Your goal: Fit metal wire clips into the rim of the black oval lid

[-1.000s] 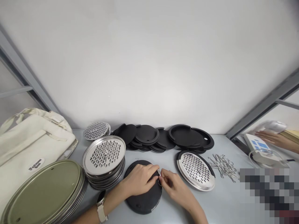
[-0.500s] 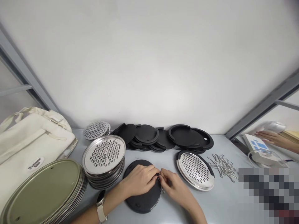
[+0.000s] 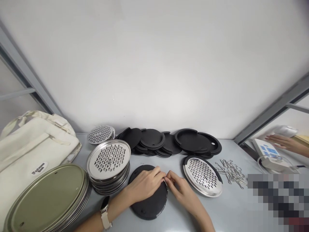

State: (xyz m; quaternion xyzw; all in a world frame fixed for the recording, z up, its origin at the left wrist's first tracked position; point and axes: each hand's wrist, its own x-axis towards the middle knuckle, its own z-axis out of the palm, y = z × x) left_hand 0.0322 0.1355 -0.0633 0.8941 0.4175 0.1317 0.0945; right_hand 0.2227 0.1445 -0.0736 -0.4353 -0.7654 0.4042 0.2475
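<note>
A round black disc (image 3: 151,206) with a raised rim lies on the table before me. My left hand (image 3: 147,182) rests over it, fingers closed on its upper right edge. Beside that edge, my right hand (image 3: 178,187) pinches a thin shiny metal piece, seemingly a hook (image 3: 165,181), mostly hidden by the fingertips. The two hands' fingertips nearly meet there. To the right sits a round perforated metal grater plate (image 3: 204,177) with a black rim around part of it. Farther right is a loose pile of small metal hooks (image 3: 232,172).
Stacked grater plates (image 3: 109,159) stand left, with smaller ones (image 3: 100,134) behind. Olive-green discs (image 3: 48,196) are piled front left by a cream bag (image 3: 36,138). More black discs (image 3: 151,139) line the wall. Another person's hand (image 3: 278,141) is at far right near a white box (image 3: 265,151).
My right fingertips have shifted slightly up along the disc's edge, and the metal piece that hung below them has changed position. My left hand stays on the disc.
</note>
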